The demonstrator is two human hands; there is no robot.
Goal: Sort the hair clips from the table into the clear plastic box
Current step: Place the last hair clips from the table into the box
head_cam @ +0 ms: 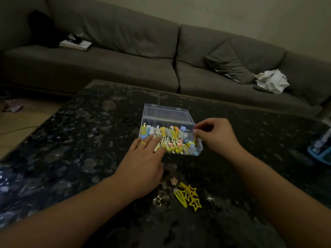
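Note:
The clear plastic box (189, 124) stands open on the dark speckled table (86, 133), its lid tipped back. Several yellow, white, blue and pink hair clips (172, 138) fill it in rows. My left hand (145, 158), with a gold ring, lies over the box's near left corner, fingers straight and touching the clips. My right hand (215, 135) is at the box's right edge, its fingers curled and pinching the rim; whether a small clip sits between them is unclear. Yellow star clips (188, 196) and a small pink clip (173, 181) lie on the table between my forearms.
A grey sofa (125, 68) runs behind the table, with a cushion (229, 63), a white cloth (272, 81), a book (75, 44) and a dark bag (43, 29) on it. A blue basket (320, 151) sits at the table's right edge.

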